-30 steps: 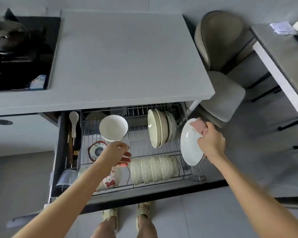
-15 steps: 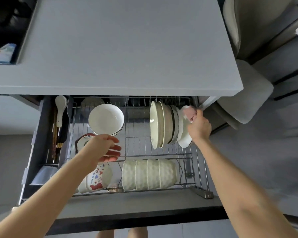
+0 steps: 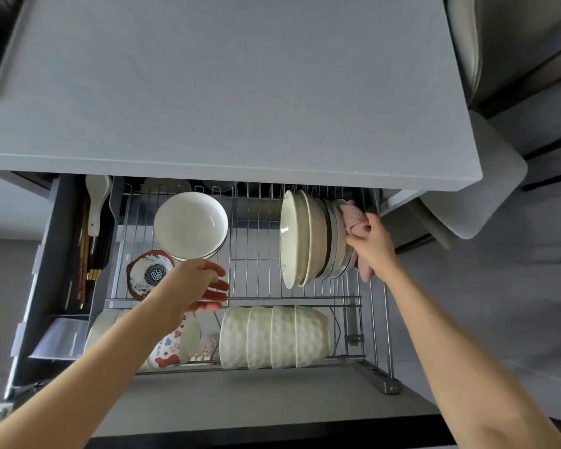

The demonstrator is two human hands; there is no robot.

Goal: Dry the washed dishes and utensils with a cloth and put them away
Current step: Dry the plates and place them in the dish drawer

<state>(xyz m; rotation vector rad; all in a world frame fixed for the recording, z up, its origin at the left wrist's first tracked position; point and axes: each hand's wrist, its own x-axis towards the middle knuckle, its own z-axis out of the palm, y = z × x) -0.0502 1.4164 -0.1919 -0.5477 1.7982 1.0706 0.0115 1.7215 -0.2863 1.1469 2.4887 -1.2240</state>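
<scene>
The round white plate [image 3: 340,244] stands on edge at the right end of the row of upright white plates [image 3: 297,241] in the pull-out steel wire rack [image 3: 256,254]. Its face is turned left and its rim runs front to back. Your right hand [image 3: 373,246], just right of that row, curls round a crumpled pink cloth [image 3: 355,218] pressed against the plate. Your left hand [image 3: 198,283] hovers over the rack's left half, fingers loosely spread, holding nothing.
</scene>
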